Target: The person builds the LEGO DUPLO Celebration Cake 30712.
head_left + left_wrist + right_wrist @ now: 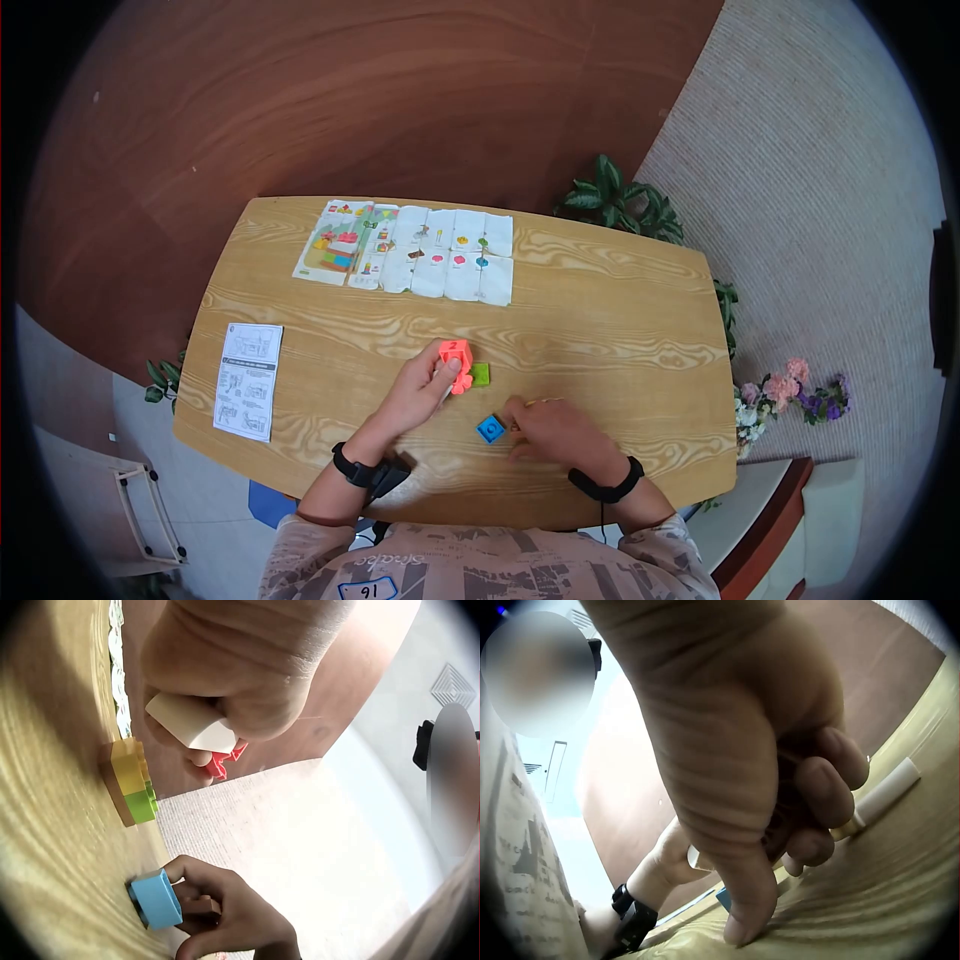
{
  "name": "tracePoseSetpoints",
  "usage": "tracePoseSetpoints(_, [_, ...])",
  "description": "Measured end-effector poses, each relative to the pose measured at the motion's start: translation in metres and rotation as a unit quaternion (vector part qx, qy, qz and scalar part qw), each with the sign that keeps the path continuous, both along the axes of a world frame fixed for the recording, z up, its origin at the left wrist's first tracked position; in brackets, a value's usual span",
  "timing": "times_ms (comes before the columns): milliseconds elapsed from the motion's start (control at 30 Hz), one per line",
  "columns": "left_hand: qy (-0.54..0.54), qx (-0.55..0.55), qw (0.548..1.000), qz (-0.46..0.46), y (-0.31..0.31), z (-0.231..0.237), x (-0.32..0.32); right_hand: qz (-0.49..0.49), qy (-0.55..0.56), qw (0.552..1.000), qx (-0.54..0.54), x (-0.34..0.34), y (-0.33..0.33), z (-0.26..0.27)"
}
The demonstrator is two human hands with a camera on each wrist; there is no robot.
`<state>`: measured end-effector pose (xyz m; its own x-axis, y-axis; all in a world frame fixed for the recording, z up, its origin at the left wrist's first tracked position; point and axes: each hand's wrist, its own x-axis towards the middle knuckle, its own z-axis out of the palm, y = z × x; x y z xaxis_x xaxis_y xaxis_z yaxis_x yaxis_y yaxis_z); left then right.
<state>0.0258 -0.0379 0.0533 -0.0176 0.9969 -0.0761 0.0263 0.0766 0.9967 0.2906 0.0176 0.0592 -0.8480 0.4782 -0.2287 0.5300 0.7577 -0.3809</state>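
My left hand [412,390] grips a coral-red toy brick piece [456,352], with a white curved block [191,724] tucked in the same fingers. Just beyond it on the table, a green brick [140,806] and a yellow brick [129,766] sit side by side on a brown base [118,796]. My right hand [563,435] curls round a brown brick [201,907], its hollow underside partly showing in the palm in the right wrist view. Beside those fingertips a blue brick [490,429] lies upside down.
A white cylinder [891,791] with a yellow end lies beyond my right fingers. Along the table's far edge is an unfolded picture leaflet [430,252]; a printed instruction sheet [248,382] lies at the left. Plants [625,205] and flowers [785,390] stand beyond the table's edges.
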Motion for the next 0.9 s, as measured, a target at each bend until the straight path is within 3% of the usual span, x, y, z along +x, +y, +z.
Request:
tracePoseSetpoints(333, [0.010,-0.007,1.000,-0.012,-0.001,-0.001,-0.001,-0.110,0.077,0.990,0.031,0.014,0.022,-0.008])
tracePoseSetpoints(900, [0.012,-0.014,1.000,-0.012,-0.002,0.005,0.002,-0.107,0.087,0.990,0.033,0.022,0.028,0.001])
